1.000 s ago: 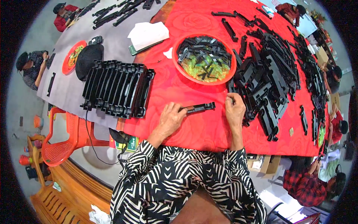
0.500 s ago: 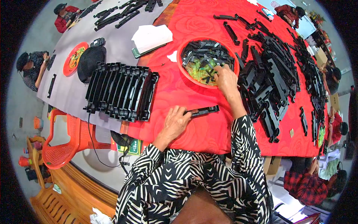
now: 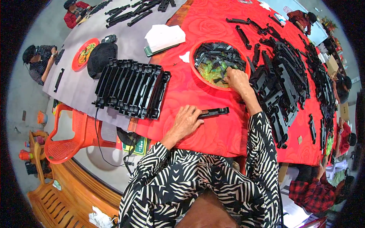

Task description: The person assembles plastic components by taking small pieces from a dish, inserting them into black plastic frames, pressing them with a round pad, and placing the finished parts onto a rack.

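Observation:
My left hand (image 3: 187,121) is closed on the left end of a long, narrow black plastic part (image 3: 215,112), which lies on the red cloth in front of me. Its right end sticks out past my fingertips. My right hand (image 3: 238,80) reaches into the right side of a red bowl (image 3: 192,71). Its fingers are pinched together at the contents, and whatever sits between them is hidden. Small black plastic pieces (image 3: 216,51) fill the back of the bowl, with yellow-green translucent bits (image 3: 207,70) nearer the front.
A neat row of black plastic parts (image 3: 131,89) stands to the left, beside a black cap (image 3: 102,60). Many more are heaped (image 3: 281,81) on the right. White tissues (image 3: 165,36) lie behind. A red chair (image 3: 78,133) stands at the lower left. Other people sit around the table.
The whole view has shifted, so the table's things appear farther right. My right hand stays at the bowl, its fingers now drawn closer together. My left hand keeps its place on the black part.

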The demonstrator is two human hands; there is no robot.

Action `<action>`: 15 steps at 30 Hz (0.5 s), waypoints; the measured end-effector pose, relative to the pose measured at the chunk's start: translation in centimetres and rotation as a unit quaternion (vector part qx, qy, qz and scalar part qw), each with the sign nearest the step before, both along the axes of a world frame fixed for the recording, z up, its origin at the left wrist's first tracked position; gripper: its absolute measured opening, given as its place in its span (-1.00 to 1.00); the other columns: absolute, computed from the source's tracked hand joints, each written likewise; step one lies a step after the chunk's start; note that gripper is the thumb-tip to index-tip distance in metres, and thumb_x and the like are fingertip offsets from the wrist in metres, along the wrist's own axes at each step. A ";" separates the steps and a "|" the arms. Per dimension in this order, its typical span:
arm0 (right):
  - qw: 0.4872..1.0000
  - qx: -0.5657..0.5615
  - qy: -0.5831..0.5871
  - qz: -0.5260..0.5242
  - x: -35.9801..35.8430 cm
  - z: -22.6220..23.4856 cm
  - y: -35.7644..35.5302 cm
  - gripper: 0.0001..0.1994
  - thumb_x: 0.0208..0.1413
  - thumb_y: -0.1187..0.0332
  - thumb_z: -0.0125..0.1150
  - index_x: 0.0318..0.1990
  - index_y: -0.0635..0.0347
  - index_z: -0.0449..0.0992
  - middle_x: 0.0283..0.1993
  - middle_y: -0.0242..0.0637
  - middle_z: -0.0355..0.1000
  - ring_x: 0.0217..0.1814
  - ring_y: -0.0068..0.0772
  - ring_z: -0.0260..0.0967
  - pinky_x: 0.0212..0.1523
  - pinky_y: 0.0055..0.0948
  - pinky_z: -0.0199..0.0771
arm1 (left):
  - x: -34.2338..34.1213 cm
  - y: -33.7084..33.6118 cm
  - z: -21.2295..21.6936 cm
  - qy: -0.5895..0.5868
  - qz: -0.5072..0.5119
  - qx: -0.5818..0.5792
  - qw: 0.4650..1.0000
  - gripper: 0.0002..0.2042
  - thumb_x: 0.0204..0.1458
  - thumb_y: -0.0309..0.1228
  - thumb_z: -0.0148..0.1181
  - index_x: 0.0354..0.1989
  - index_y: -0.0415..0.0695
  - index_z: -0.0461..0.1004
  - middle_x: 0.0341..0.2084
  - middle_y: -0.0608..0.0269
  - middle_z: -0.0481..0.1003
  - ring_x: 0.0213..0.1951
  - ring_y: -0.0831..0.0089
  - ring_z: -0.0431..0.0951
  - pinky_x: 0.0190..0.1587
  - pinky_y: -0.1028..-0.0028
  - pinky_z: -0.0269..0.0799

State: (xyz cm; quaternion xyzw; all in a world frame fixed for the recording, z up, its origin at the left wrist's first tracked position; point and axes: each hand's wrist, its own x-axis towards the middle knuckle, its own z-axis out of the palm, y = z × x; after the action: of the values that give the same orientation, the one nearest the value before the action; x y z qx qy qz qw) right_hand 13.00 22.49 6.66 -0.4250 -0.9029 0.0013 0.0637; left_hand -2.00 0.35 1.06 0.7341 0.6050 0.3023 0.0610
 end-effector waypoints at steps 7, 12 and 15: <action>0.989 -0.015 0.146 0.021 1.8 3.8 -3.4 -0.78 -0.03 0.27 0.19 -0.43 0.25 0.39 -0.52 -0.11 0.41 -0.42 -0.05 0.40 -0.42 -0.20 0.33 | 0.2 0.7 2.9 -0.185 0.049 0.055 0.980 -0.74 -0.09 -0.43 0.21 -0.24 -0.26 0.37 -0.38 0.09 0.43 -0.27 0.18 0.45 -0.20 0.29 0.37; 0.930 -0.210 0.247 0.174 2.0 4.1 -10.0 -0.77 -0.05 0.29 0.23 -0.48 0.27 0.37 -0.58 -0.17 0.32 -0.52 -0.16 0.33 -0.49 -0.34 0.28 | 0.8 1.1 5.2 -0.423 0.042 -0.023 0.905 -0.76 0.00 -0.51 0.14 -0.14 -0.29 0.38 -0.37 0.18 0.50 -0.30 0.50 0.52 -0.26 0.50 0.47; 0.920 -0.233 0.253 0.189 2.1 3.2 -12.1 -0.78 -0.06 0.34 0.24 -0.45 0.28 0.35 -0.58 -0.21 0.29 -0.57 -0.37 0.25 -0.51 -0.40 0.25 | 0.9 0.5 4.7 -0.482 -0.027 -0.107 0.869 -0.83 0.02 -0.54 0.12 -0.21 -0.28 0.42 -0.42 0.26 0.50 -0.31 0.57 0.50 -0.25 0.52 0.45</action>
State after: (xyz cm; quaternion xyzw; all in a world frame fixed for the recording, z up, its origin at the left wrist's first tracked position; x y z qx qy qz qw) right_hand 15.10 10.35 9.81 -0.2343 -0.8945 0.3315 0.1874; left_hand -1.13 0.81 5.79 0.5023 0.5085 0.5505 0.4314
